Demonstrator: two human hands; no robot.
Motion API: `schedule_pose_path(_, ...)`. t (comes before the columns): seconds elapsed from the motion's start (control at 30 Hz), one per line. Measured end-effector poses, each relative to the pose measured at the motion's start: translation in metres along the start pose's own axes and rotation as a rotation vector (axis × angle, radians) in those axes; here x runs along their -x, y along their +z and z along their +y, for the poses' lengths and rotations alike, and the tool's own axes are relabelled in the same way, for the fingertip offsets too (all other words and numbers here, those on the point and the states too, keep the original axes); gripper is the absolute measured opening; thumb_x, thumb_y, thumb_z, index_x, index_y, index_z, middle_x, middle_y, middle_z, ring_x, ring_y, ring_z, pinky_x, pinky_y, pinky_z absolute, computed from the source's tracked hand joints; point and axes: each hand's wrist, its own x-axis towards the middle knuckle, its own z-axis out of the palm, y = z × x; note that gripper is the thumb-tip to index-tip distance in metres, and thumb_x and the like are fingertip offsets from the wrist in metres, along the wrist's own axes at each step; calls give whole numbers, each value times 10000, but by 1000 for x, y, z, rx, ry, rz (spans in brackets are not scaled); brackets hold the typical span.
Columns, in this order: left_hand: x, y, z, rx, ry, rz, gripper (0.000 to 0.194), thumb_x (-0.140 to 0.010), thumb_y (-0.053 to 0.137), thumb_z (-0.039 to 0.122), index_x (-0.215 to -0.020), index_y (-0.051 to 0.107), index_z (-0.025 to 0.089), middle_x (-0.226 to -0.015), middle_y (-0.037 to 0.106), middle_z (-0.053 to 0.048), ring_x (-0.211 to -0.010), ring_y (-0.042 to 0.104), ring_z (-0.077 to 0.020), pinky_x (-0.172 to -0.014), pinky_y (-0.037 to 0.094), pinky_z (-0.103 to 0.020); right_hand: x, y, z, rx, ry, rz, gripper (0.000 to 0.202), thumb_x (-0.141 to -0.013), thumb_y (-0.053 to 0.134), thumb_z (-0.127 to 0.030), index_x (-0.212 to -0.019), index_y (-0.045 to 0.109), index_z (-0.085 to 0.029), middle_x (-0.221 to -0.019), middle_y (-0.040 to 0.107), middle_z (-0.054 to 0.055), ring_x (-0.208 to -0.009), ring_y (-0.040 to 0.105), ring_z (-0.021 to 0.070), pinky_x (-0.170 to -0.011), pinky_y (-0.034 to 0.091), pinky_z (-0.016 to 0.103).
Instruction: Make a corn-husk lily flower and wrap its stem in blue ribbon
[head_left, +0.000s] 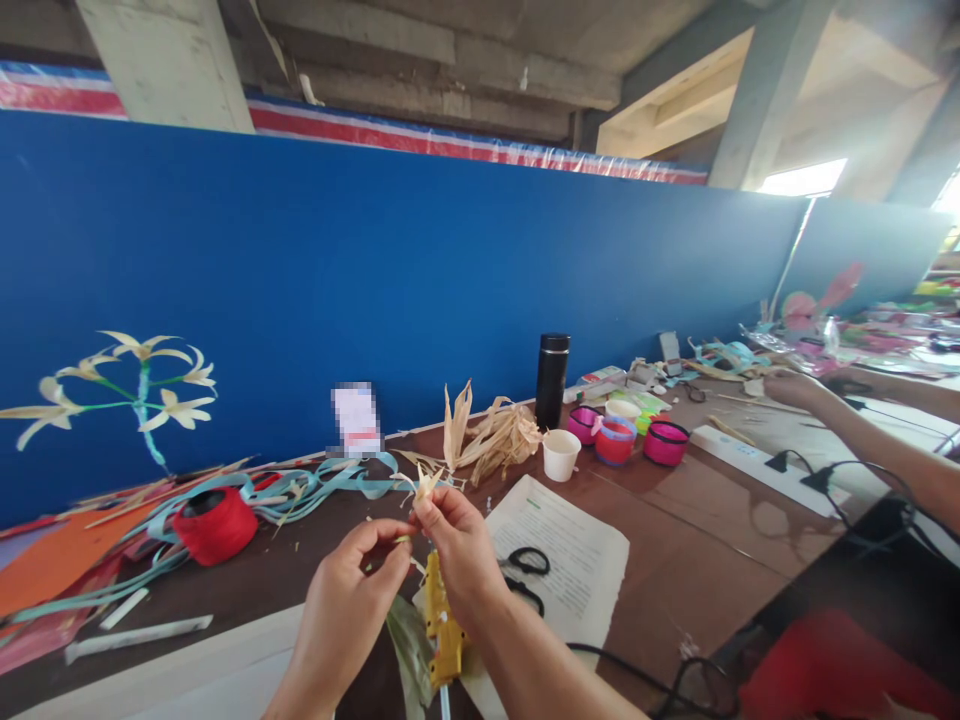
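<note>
In the middle of the head view, my right hand (459,540) pinches the base of a small cream husk flower (426,483), its pointed petals spreading upward. Close beside it on the left, my left hand (360,575) is closed, thumb and forefinger together near the flower's lower end. What those fingers grip is too small to make out. Below my hands lies a yellow glue gun (444,625), partly covered by my right wrist. Black-handled scissors (529,562) rest on a printed sheet (577,560) to the right.
Dried husks (502,440), a white cup (560,456) and a black flask (552,380) stand behind. Red ribbon roll (215,525) and husk-flower spray (142,400) are left. A power strip (765,468) and another person's arm (862,430) are right.
</note>
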Motion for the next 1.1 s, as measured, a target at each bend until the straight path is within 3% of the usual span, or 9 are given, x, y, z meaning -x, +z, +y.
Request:
schedule_pose_path(0.43,-5,-2,2,-47,82,-27,185,-746,568,348,-850,637,210,-801,697,3,-707,652,-169,-663,485,-241,-2,-2,2,6,20,-7,212,-727,684,-325,-664,565,-162,-604,548,-42,-565,422,76,-597,338,210)
schedule_pose_path(0.67,-7,-11,4,-29,138,-100,205,-749,587,388,-834,658,215,-777,685,7,-665,628,-154,-639,489,-229,-1,-1,1,4,50,3,225,-716,686,-341,-651,564,-163,-591,541,-41,-544,387,73,-568,302,208)
schedule_pose_path(0.93,-11,-12,3,19,50,-67,243,-714,623,418,-825,691,213,-724,695,19,-603,628,-153,-597,492,-234,-2,0,3,-40,52,-7,252,-694,708,-348,-643,548,-160,-549,479,-60,-524,355,64,-540,281,199)
schedule_pose_path(1.1,-9,-7,2,105,-9,-71,252,-708,634,403,-837,691,194,-739,712,8,-672,657,-174,-637,505,-240,-3,-2,5,-49,41,-17,229,-711,706,-327,-661,555,-162,-569,489,-57,-529,368,65,-545,295,199)
